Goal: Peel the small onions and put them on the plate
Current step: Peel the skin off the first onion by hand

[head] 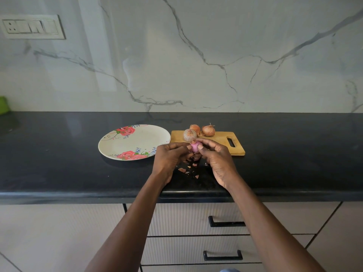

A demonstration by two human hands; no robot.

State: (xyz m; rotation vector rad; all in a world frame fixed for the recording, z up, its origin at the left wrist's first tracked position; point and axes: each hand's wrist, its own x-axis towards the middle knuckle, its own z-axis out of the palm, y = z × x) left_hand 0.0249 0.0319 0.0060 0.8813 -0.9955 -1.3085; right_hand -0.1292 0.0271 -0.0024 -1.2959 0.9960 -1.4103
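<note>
While both hands pinch a pink onion, three unpeeled onions behind – plate apparently bare.

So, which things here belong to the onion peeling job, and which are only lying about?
Belongs to the job:
- pink onion held in left hand and right hand
- three unpeeled onions on the cutting board
- floral plate, no onion on it
- peel scraps

Just lying about:
- wall socket
- green object at the left edge
- drawers

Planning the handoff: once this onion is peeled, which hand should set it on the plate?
Probably the left hand: it already grips the onion and sits right beside the plate.
</note>
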